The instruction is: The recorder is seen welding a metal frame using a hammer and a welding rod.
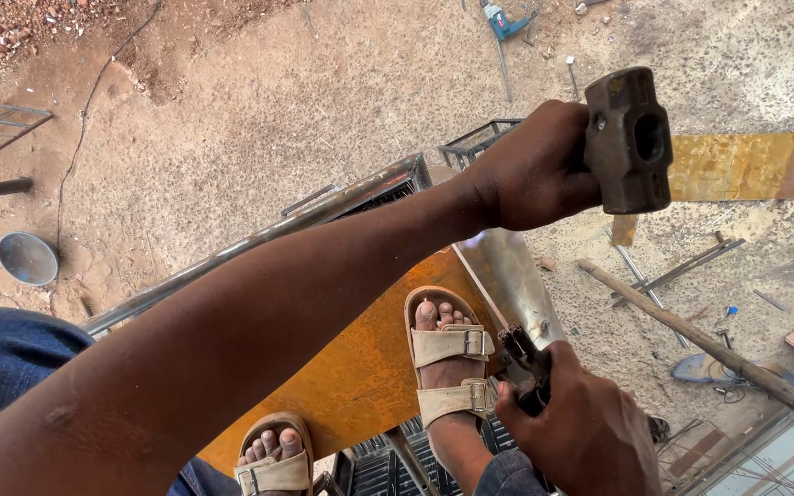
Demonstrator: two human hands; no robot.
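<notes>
My arms (259, 312) are bare, no sleeves. I wear blue jeans (2, 354). My sandals (448, 358) are tan, with two buckled straps.

packages: none | labels: none | signs: none | screens: none

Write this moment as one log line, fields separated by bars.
left hand: raised, grips hammer | right hand: grips pliers at sheet edge | foot: on sheet

hammer head (629, 140): dull pitted iron | sheet (360, 367): rusty steel | sandals (450, 367): matt suede
</notes>
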